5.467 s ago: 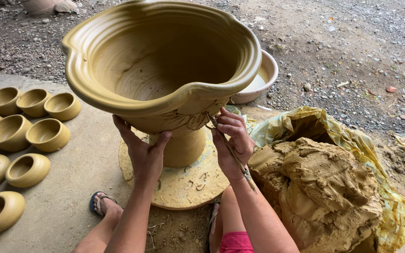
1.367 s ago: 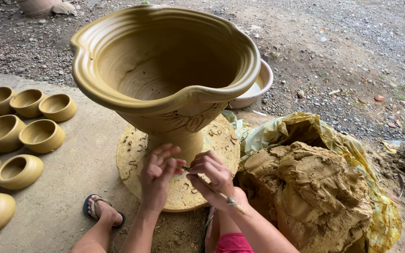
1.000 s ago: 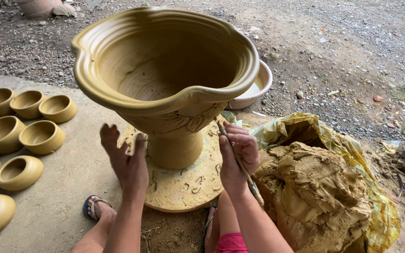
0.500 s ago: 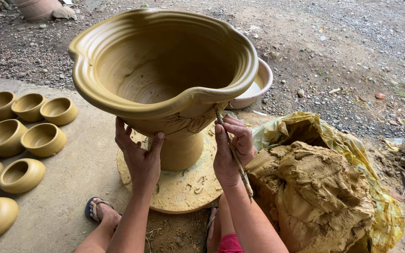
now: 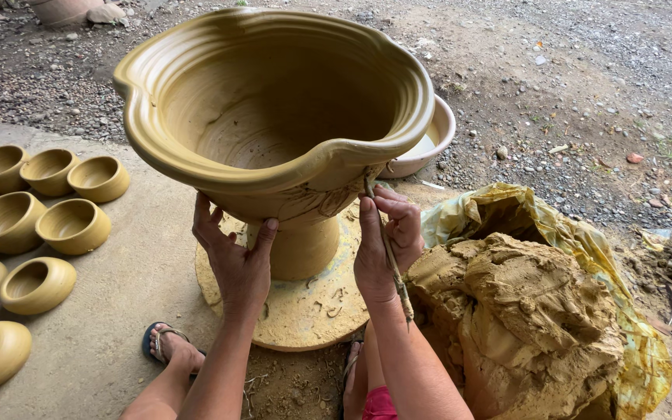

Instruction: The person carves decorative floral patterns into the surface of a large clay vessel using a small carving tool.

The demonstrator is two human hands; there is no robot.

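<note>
Small bowls [image 5: 36,225]: unfired clay, in rows on the concrete floor [image 5: 118,311] at its left edge, well apart from the work.
Foot [image 5: 166,348]: sandalled, on the floor near the wheel's left edge.
Left hand [image 5: 235,260]: spread open, palm and fingers pressed up against the underside of the pot's bowl, left of the stem; it grips nothing, only props.
Pot [image 5: 274,117]: large wet-clay pedestal bowl with a wavy rim, upright, its stem on the middle of the wheel.
Wheel [image 5: 297,307]: round clay-smeared disc on the floor, carrying the pot.
Right hand [image 5: 386,241]: closed around a thin stick, fingers curled, thumb along it.
Stick [image 5: 386,249]: slanted, its upper tip touching the bowl's outer wall just under the rim, where scored marks show; its lower end runs down past the wrist.
Basin [image 5: 433,140]: pale, behind the pot on the right, partly hidden.
Clay heap [image 5: 523,311]: raw lump on yellow sheeting [image 5: 631,311], just right of the wheel.
Step in hand, as judged: scoring a pattern below the rim.
Good practice: keep the left hand directly opposite the tool so the soft wall does not flex; press lightly with an even stroke; hold the forearm off the stem; avoid touching the rim.
Risk: a heavy stroke could dent the wall or tilt the pot.
</note>
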